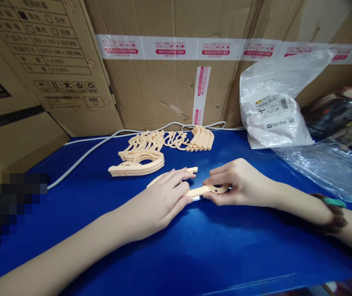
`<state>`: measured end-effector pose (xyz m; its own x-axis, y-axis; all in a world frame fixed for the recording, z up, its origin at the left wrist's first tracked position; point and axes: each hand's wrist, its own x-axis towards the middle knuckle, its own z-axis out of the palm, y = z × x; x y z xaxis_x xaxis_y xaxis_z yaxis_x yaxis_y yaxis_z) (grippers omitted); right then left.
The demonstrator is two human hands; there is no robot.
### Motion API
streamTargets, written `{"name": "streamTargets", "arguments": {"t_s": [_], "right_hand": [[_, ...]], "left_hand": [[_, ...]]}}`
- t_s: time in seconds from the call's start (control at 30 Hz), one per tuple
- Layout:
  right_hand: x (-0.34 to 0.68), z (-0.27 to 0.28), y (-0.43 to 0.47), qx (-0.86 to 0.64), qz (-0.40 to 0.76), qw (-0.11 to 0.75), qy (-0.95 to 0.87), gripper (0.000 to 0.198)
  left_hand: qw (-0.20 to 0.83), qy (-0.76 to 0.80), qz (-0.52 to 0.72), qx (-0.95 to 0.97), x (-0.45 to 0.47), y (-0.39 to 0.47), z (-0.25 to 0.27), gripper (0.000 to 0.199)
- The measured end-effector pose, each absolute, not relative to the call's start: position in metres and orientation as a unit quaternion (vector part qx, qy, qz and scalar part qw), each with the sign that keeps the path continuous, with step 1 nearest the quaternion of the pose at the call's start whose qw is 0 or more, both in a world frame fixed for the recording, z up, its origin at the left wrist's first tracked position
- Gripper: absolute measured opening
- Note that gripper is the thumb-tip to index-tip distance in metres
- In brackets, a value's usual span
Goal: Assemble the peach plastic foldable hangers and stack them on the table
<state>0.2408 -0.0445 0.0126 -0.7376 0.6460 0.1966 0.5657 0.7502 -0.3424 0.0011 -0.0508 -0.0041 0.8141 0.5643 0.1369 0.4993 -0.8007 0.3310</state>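
Observation:
My left hand (171, 197) lies over a cream plastic hanger arm (198, 191), its thumb and fingers closed on it; much of the arm is under the palm. With thumb and fingertips, my right hand (235, 185) pinches a curved cream hanger piece with small holes (219, 189), which meets the arm's right end. Whether the two are joined I cannot tell. Behind my left hand is a stack of cream hanger arms (141, 164). Farther back lie several cream hanger hooks (147, 141) and a row of short curved hanger arms (201, 139).
A white cable (92, 151) runs along the back of the blue table (176, 255). Cardboard boxes (163, 86) wall off the back and left. A white plastic package (276, 115) stands at the back right, with clear plastic film (326, 168) in front of it.

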Motion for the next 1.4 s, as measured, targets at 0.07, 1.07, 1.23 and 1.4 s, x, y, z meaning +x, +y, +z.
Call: {"name": "streamTargets", "arguments": {"t_s": [0.07, 1.07, 1.23, 1.4], "right_hand": [[0.244, 0.018, -0.042, -0.317, 0.202, 0.11, -0.92, 0.019], [0.258, 0.037, -0.042, -0.379, 0.115, 0.019, -0.918, 0.046], [0.244, 0.033, -0.054, -0.325, 0.154, 0.043, -0.932, 0.04], [0.228, 0.028, -0.073, -0.266, 0.173, 0.036, -0.947, 0.028]], "left_hand": [[0.162, 0.29, 0.112, 0.936, 0.001, -0.051, -0.001, 0.03], [0.183, 0.33, 0.207, 0.903, 0.001, -0.043, -0.01, 0.027], [0.165, 0.341, 0.208, 0.902, 0.002, -0.043, -0.012, 0.027], [0.157, 0.351, 0.204, 0.9, 0.002, -0.041, -0.014, 0.027]]}}
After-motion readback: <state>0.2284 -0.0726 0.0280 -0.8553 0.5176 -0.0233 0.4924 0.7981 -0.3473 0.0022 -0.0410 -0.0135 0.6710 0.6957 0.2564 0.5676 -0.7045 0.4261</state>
